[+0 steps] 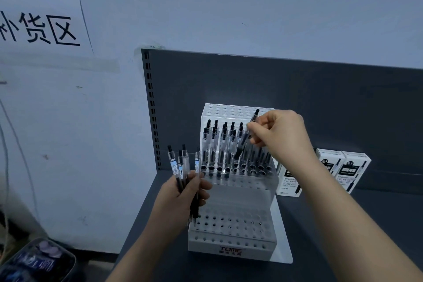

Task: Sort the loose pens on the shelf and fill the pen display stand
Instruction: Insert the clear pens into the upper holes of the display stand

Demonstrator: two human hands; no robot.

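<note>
1. Pens (219, 144) with clear barrels and black clickers stand upright in an upper tier of the pen display stand (231, 233).
2. Stepped, clear and dotted with round holes, the stand sits on a dark grey shelf (343, 224); its front base reads "TOME" in reddish letters.
3. Right hand (281, 135) pinches a single pen (243, 144), tilted, tip down over the filled tier.
4. Left hand (183, 194) grips a bundle of pens (180, 162) at the stand's left edge, clickers up, with barcode stickers on the barrels.
5. Two white boxes (350, 169) stand right of the stand, each marked "0.5".
6. Paper sign (41, 27) on the wall reads "补货区".
</note>
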